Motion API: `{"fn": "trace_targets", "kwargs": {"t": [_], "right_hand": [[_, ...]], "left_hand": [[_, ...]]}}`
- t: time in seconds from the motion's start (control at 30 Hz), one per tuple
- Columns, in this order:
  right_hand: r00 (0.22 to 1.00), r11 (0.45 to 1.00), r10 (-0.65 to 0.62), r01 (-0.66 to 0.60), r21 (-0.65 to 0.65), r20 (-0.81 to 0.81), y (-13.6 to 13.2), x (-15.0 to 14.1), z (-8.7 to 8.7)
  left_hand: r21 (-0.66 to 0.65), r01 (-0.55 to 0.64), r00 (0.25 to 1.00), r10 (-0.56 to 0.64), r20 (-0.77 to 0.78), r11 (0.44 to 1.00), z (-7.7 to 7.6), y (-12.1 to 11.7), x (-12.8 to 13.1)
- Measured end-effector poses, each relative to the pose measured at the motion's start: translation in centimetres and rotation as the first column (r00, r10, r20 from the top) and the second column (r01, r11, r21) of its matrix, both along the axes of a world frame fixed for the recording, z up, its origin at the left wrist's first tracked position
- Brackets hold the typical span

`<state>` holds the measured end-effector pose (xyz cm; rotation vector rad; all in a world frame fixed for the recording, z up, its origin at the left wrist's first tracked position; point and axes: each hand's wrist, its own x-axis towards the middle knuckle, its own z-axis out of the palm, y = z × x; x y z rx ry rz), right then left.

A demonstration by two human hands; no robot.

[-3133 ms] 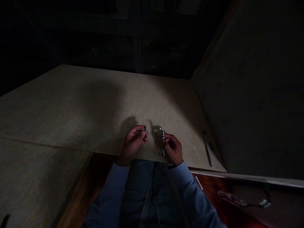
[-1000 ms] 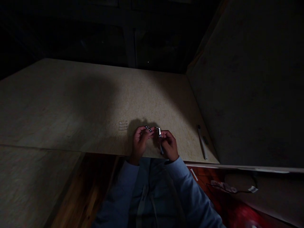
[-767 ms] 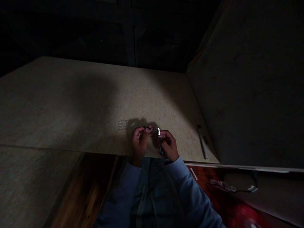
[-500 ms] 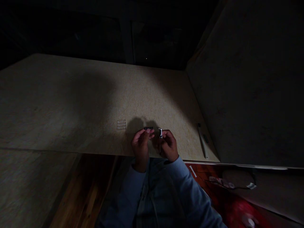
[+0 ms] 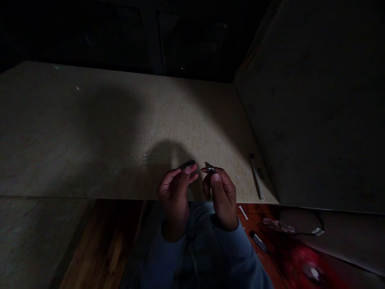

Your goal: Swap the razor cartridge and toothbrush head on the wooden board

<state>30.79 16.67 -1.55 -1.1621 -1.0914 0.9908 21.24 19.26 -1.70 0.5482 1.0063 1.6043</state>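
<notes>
In the head view, my left hand (image 5: pixel 175 192) pinches a small dark, narrow piece (image 5: pixel 189 163) between thumb and fingers, above the table's near edge. Close by on the right, my right hand (image 5: pixel 223 194) grips a small metallic item (image 5: pixel 209 167), dark and shiny, whose tip points left toward the dark piece. A gap separates the two items. Dim light and small size hide what kind of things they are. Left of my hands, a small clear ridged plastic piece (image 5: pixel 148 157) lies on the table in shadow.
The pale stone-patterned table (image 5: pixel 186 108) meets a dark upright panel (image 5: pixel 313 112) on the right. Along that side lie a slim grey stick-like tool (image 5: pixel 256 176) and a small dark piece (image 5: pixel 260 173). Below the edge are a red bag (image 5: pixel 303 261) and a cable.
Both hands have come up a little, the right shifting rightward. The metallic item has turned from upright to pointing left. The dark piece is now tilted. The view has shifted slightly.
</notes>
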Motion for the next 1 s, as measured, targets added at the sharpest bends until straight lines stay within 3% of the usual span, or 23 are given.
{"fn": "trace_targets", "kwargs": {"t": [0.17,0.33,0.43,0.8,1.0], "right_hand": [[0.991,0.993,0.035,-0.049,0.105,0.13,0.1,0.2,2.4],[0.997,0.993,0.008,-0.018,0.119,0.082,-0.3,-0.6,4.1],[0.997,0.991,-0.034,0.024,0.134,0.067,-0.7,-1.0,4.7],[0.955,0.96,-0.178,0.115,0.257,0.238,-1.6,-1.7,4.8],[0.937,0.94,-0.232,0.146,0.308,0.262,-2.2,-2.2,4.6]], "left_hand": [[0.073,-0.118,0.99,0.123,-0.072,0.99,1.5,-0.8,0.9],[0.164,-0.182,0.97,0.204,-0.134,0.97,2.5,-1.4,1.6],[0.203,-0.165,0.973,0.193,-0.128,0.965,3.1,-1.7,1.7],[0.378,-0.127,0.984,0.163,-0.066,0.917,3.5,-2.1,1.7],[0.425,-0.186,0.965,0.246,-0.09,0.886,3.3,-2.3,1.8]]}}
